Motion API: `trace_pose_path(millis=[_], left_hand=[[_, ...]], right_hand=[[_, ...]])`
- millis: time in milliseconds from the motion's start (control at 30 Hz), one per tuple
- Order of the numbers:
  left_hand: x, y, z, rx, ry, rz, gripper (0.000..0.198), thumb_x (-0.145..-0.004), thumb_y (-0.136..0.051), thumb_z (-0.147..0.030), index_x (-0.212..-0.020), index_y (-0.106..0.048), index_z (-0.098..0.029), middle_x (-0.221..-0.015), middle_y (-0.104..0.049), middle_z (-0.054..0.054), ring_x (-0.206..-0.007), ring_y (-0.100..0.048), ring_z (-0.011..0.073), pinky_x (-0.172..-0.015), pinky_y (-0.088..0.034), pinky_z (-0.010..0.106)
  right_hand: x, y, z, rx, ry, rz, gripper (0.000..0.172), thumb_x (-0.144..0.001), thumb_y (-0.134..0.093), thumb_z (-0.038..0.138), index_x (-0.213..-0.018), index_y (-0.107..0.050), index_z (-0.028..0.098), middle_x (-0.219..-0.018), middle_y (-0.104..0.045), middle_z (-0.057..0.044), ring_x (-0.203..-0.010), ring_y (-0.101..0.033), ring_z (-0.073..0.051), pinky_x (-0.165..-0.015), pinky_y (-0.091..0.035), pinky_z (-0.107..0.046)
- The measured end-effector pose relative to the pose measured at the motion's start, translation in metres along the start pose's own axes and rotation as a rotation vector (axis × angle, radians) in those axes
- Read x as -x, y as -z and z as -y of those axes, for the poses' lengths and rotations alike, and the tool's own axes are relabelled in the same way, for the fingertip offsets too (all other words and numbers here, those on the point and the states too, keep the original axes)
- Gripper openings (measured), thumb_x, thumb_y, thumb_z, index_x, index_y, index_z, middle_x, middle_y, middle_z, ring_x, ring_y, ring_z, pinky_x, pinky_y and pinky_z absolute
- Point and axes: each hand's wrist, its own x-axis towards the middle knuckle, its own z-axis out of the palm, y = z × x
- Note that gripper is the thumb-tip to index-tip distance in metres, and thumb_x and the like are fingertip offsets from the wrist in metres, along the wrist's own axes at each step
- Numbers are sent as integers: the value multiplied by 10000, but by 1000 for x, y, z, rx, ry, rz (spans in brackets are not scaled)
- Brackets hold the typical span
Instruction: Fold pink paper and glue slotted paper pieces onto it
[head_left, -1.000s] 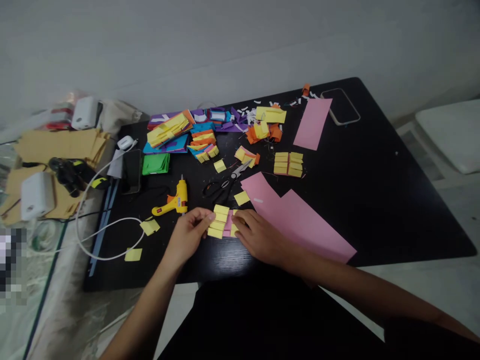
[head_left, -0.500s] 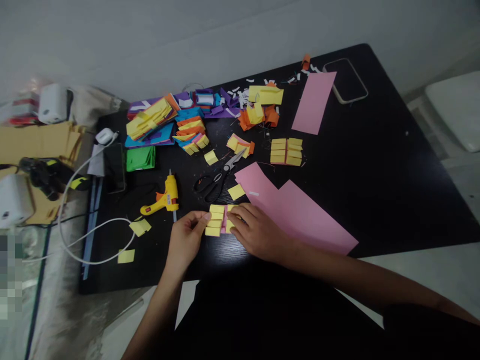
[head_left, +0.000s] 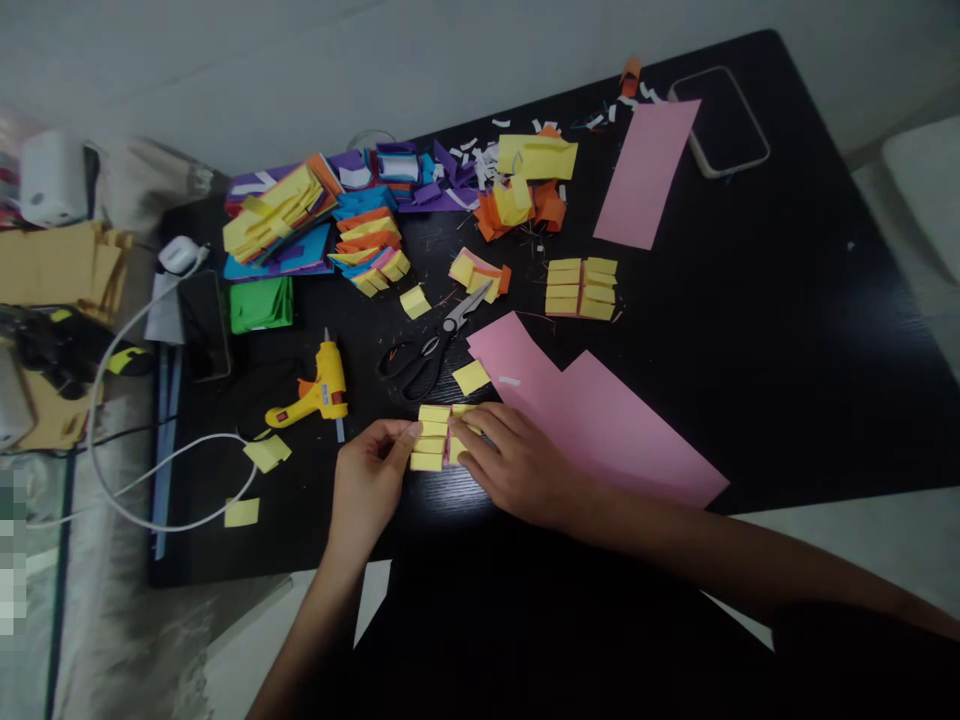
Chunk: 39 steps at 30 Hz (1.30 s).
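A small pink strip with rows of yellow paper tabs (head_left: 433, 437) lies near the front edge of the black table (head_left: 787, 330). My left hand (head_left: 367, 480) pinches its left side with thumb and fingers. My right hand (head_left: 517, 465) rests on its right side, fingers curled over the tabs and pressing them down. Directly behind them lie black-handled scissors (head_left: 424, 355) and a yellow glue gun (head_left: 315, 390). A large pink sheet (head_left: 600, 420) spreads out to the right of my right hand.
A finished yellow-tab piece (head_left: 581, 288) and a pile of coloured paper cuttings (head_left: 360, 220) sit further back. A pink strip (head_left: 646, 172) and a phone (head_left: 720, 120) lie at the far right. A white cable (head_left: 150, 470) and loose yellow squares (head_left: 241, 512) are at the left.
The camera has tilted, so the whole table sits higher and further left in view. Both hands stay on the yellow-tab piece, with only slight finger shifts.
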Motion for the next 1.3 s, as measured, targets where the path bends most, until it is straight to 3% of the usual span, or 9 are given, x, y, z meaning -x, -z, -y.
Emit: trace_pose_path(millis=[267,667,967,1100,1200,1300], left_hand=[[-1,-2,6,-36,-22,-13,397,-838,-774,-570,-911,-783,-180,-864,-811,67,-792,-756,225,-732,-578,317],[2,-6,10,-166,-132,-47,323,-922,-734,-541,-939,-761,-219,-880,-812,30,-764,-754,197,-703,-569,298],[2,-5,9,-312,-285,-93,211,-958,-750,-429,-894,-757,-228,-776,-769,-22,-671,-718,149,-649,-547,246],[5,-2,9,-399,-481,-115,181,-1008,-723,-382,-964,-753,-209,-843,-764,6,-733,-726,160,-703,-573,266],[9,1,13,-532,-774,-127,152,-1040,-682,-292,-1130,-756,-195,-1153,-779,99,-1061,-755,231,-952,-598,362],[12,4,22,-666,-980,-18,335,-1053,-645,-215,-1385,-683,-195,-1474,-687,161,-1376,-659,302,-1136,-537,458]], right_hand=[[1,-4,1,21,-19,-51,347,-1094,-534,163,-1339,-681,-35,-1262,-732,-244,-1185,-632,-334,-1047,-585,-486],[-2,0,3,-14,-61,8,319,-1095,-524,165,-1314,-682,-6,-1238,-711,-242,-1162,-614,-336,-1016,-572,-503],[-2,2,2,-33,-64,35,313,-1097,-520,158,-1331,-684,29,-1271,-710,-234,-1185,-603,-333,-1010,-566,-509],[-3,3,2,-51,-79,52,314,-1095,-526,159,-1341,-684,45,-1286,-708,-232,-1186,-608,-339,-1000,-575,-517],[-3,3,2,-45,-74,60,313,-1103,-517,168,-1340,-686,55,-1296,-711,-227,-1193,-614,-338,-1009,-579,-523],[-3,2,2,-17,-61,54,305,-1113,-509,185,-1305,-700,46,-1266,-724,-220,-1171,-626,-329,-1014,-580,-502]])
